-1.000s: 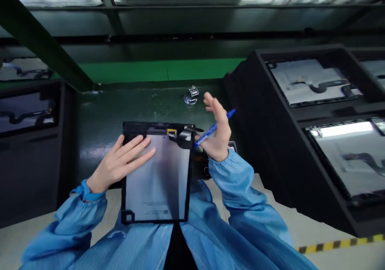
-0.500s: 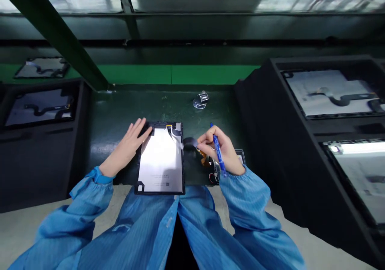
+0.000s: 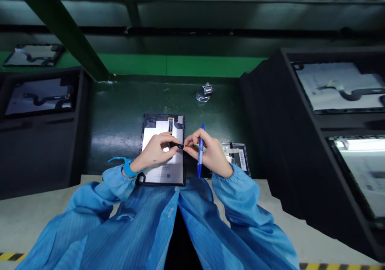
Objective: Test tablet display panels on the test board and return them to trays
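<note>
A tablet screen panel (image 3: 164,170) with a white back and black frame lies at the table's front edge. Above it, my left hand (image 3: 156,150) pinches the dark end of a flex cable (image 3: 179,146). Facing it, my right hand (image 3: 210,152) pinches the orange part of the same cable near the panel's right edge. A blue pen (image 3: 200,152) is also tucked in the right hand's fingers, pointing away from me. Partly behind the right hand lies a second flat device (image 3: 243,158) with labels.
A small shiny metal object (image 3: 204,93) stands on the green table (image 3: 120,113). Black foam trays hold more panels, with one at the left (image 3: 39,97) and two at the right (image 3: 339,85). A green post (image 3: 66,33) slants at the back left.
My left hand has lifted off the panel's upper left corner and moved right to pinch the cable. My right hand has shifted slightly left, and the view has tilted down.
</note>
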A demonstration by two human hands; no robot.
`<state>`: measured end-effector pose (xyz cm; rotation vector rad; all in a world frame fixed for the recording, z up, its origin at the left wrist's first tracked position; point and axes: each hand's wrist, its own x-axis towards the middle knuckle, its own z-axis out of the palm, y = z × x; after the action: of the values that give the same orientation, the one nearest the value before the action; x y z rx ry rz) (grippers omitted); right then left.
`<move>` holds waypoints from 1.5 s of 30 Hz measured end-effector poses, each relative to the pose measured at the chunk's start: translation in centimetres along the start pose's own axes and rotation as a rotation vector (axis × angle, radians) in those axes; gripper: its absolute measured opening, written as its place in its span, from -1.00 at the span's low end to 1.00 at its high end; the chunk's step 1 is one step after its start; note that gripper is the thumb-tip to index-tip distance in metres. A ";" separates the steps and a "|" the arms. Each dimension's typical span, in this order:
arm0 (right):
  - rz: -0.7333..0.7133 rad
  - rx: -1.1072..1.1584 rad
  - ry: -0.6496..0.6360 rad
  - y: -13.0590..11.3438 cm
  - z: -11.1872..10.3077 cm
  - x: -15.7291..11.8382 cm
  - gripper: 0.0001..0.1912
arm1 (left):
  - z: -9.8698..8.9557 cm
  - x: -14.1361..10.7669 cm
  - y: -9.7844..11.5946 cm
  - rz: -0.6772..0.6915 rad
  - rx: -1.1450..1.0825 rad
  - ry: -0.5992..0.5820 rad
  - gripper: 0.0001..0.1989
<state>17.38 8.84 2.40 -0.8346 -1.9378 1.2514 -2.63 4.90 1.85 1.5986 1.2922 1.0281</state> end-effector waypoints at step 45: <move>-0.161 -0.825 0.207 6.7 -7.8 11.3 -0.46 | -5.9 -15.7 0.5 -1.146 -0.595 0.479 -0.57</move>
<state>18.29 24.05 0.75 -1.1093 -2.2889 0.2138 -10.26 -9.99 2.72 0.0375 1.6507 0.8834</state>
